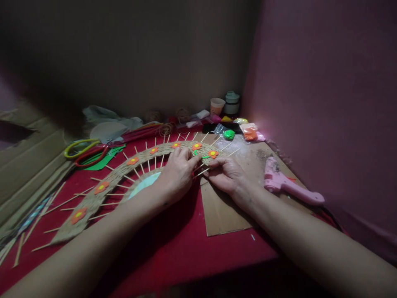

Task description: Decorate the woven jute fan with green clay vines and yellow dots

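A curved woven twine band (119, 170) with thin sticks poking out of both edges arches across the table, carrying several orange clay flowers (101, 188) with yellow centres. Between the two rightmost flowers lie thin green clay strips (205, 157). My left hand (178, 169) rests on the band's right part with its fingers drawn together beside the green strips; what is between its fingertips is hidden. With thumb and fingers, my right hand (228, 176) grips the lower edge at the band's right end. Under the arch shows a pale green rounded piece (145, 184), partly behind my left arm.
Cardboard (221, 217) lies under my right hand, with a pink glue gun (291, 186) on it. Scissors (91, 155) and green sheet (104, 160) are at left. Bagged clay (228, 134), a cup (217, 106) and a jar (232, 103) stand at the back by the walls.
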The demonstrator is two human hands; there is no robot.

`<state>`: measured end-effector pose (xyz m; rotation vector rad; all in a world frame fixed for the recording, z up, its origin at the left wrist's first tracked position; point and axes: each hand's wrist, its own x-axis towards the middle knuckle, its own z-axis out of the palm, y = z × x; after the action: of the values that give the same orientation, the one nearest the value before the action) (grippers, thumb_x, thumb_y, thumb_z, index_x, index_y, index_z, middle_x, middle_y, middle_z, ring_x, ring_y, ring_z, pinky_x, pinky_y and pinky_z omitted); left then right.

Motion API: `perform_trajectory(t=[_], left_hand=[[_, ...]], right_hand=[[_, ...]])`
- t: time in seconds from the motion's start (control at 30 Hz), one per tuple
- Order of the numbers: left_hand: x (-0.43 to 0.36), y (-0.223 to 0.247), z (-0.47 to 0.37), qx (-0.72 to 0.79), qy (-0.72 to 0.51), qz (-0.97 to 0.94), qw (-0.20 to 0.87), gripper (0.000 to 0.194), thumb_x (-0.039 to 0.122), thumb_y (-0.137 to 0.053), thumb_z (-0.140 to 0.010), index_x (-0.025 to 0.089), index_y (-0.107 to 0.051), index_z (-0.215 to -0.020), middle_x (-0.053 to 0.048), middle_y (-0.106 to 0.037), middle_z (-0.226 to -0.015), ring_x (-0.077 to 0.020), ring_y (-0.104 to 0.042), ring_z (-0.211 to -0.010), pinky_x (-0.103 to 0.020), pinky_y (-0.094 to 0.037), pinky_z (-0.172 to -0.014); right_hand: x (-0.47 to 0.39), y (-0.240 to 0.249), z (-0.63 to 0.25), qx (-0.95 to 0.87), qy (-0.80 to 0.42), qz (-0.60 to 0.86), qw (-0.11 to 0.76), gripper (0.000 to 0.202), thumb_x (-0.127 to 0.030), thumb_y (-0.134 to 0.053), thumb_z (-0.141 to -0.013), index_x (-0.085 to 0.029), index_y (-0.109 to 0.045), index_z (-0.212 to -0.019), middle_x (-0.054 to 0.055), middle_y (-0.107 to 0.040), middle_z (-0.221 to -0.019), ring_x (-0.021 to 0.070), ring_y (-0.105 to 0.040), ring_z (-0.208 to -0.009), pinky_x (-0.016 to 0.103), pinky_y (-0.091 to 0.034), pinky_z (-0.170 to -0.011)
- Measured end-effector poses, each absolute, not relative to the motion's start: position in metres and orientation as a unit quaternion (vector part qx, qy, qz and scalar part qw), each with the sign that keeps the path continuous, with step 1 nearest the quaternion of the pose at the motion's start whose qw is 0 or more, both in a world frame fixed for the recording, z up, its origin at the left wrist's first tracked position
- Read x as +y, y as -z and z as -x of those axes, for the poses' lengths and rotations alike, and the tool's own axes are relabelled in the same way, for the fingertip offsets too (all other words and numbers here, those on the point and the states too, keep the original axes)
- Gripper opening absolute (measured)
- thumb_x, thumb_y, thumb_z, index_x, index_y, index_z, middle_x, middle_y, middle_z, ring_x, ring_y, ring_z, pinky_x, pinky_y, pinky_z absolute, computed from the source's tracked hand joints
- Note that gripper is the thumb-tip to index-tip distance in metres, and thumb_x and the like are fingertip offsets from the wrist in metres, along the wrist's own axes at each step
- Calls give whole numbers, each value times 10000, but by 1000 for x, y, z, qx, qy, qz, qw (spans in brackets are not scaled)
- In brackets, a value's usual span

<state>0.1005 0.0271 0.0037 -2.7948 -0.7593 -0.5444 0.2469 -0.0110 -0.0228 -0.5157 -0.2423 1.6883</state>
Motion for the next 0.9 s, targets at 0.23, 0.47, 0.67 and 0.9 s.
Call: perform_trajectory(t=[0.23,0.47,0.67,0.9], left_hand=[[29,-4,-101,-250,163,948,112,291,106,-451,-852,159,-632,-1073,-96,-501,-850,-234,-416,-817,-359,-400,-705],[39,-9,-92,-283,202,935,76,409,52,-554,-636,129,-630,-1030,-90,-482,-868,-207,-409,-770,-329,-398,-676],[37,-2,-97,-261,194,944,59,193,126,-576,-769,154,-656,-942,-71,-464,-810,-208,-411,-775,-323,-389,-677],[36,-5,-98,-261,175,948,50,119,222,-587,-820,152,-656,-888,-67,-478,-812,-205,-421,-777,-331,-385,-687]], right_hand=[[-12,23,-248,-104,-733,228,632,344,36,-424,-500,-154,-572,-745,6,-566,-628,130,-499,-606,261,-436,-599],[-16,18,-245,-106,-731,213,640,474,36,-425,-466,-151,-595,-867,33,-616,-736,173,-560,-704,322,-481,-675],[-13,22,-246,-103,-729,211,643,413,23,-423,-471,-170,-583,-800,33,-605,-710,190,-573,-753,351,-500,-711],[-14,22,-247,-98,-727,218,643,397,22,-424,-475,-167,-572,-792,28,-595,-685,187,-575,-757,362,-504,-733]])
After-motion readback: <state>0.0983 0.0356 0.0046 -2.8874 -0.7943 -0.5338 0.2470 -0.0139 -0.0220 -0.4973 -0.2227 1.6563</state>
